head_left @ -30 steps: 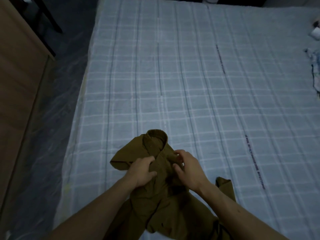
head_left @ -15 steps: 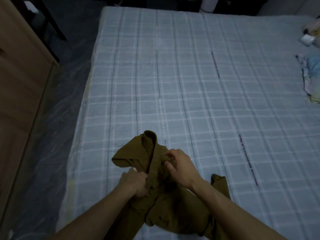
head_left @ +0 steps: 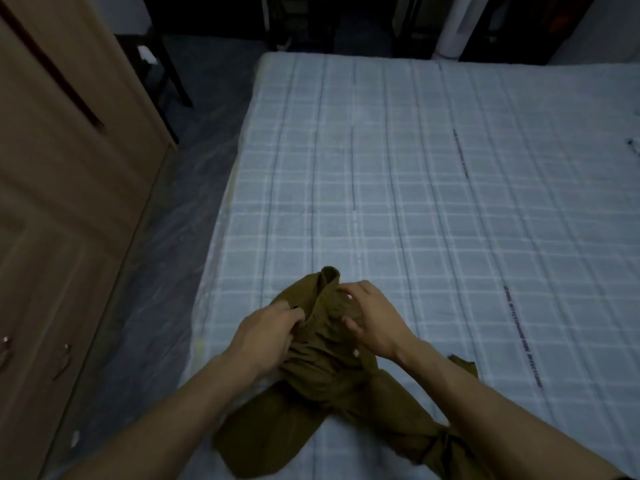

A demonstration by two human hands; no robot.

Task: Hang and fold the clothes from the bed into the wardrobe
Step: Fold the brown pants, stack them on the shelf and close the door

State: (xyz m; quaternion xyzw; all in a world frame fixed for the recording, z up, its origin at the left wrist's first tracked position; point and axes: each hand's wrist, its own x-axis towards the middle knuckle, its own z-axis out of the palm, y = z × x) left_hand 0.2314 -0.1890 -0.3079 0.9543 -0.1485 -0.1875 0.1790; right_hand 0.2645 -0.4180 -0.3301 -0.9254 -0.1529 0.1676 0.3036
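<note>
An olive-brown shirt point(head_left: 322, 379) lies crumpled on the near edge of the bed point(head_left: 415, 188), collar pointing away from me. My left hand point(head_left: 268, 336) grips the shirt's front just left of the collar opening, fingers curled into the cloth. My right hand point(head_left: 372, 318) is on the right side of the collar, fingertips pinching the fabric. A sleeve trails toward the lower right. The wooden wardrobe point(head_left: 59, 209) stands along the left, doors shut.
The bed carries a light blue checked cover. Dark floor with a plastic sheet point(head_left: 145, 306) runs between bed and wardrobe. A dark chair point(head_left: 156, 64) stands at the far left, and a white column point(head_left: 453, 26) beyond the bed's far edge.
My view has lifted and swung left, so the pile of clothes at the bed's right edge has left the frame. Both hands have stayed at the shirt's collar, shifting their hold slightly.
</note>
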